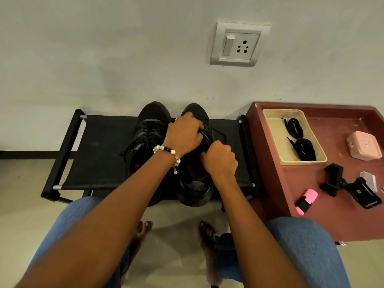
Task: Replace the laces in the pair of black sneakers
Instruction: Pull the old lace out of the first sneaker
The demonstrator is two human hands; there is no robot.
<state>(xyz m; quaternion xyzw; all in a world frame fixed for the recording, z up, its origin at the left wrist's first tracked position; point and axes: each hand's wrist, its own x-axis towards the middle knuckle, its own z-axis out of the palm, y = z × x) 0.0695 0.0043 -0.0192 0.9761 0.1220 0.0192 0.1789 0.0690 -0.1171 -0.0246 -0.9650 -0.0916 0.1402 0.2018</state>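
Two black sneakers stand side by side on a black rack [99,154], toes toward the wall. The left sneaker [148,129] still carries its lace, whose loose ends trail to the left. My left hand [184,134], with a bead bracelet at the wrist, curls its fingers into the lacing of the right sneaker [196,113]. My right hand [221,159] is a fist pinching a black lace at that shoe's tongue. Two coiled black laces [301,140] lie in a clear tray [276,140] to the right.
A maroon table [332,221] at the right holds the tray, a pink case [363,147], a pink highlighter [306,201] and a black clip mount [349,185]. A wall socket [236,45] sits above. My knees and bare feet are below the rack.
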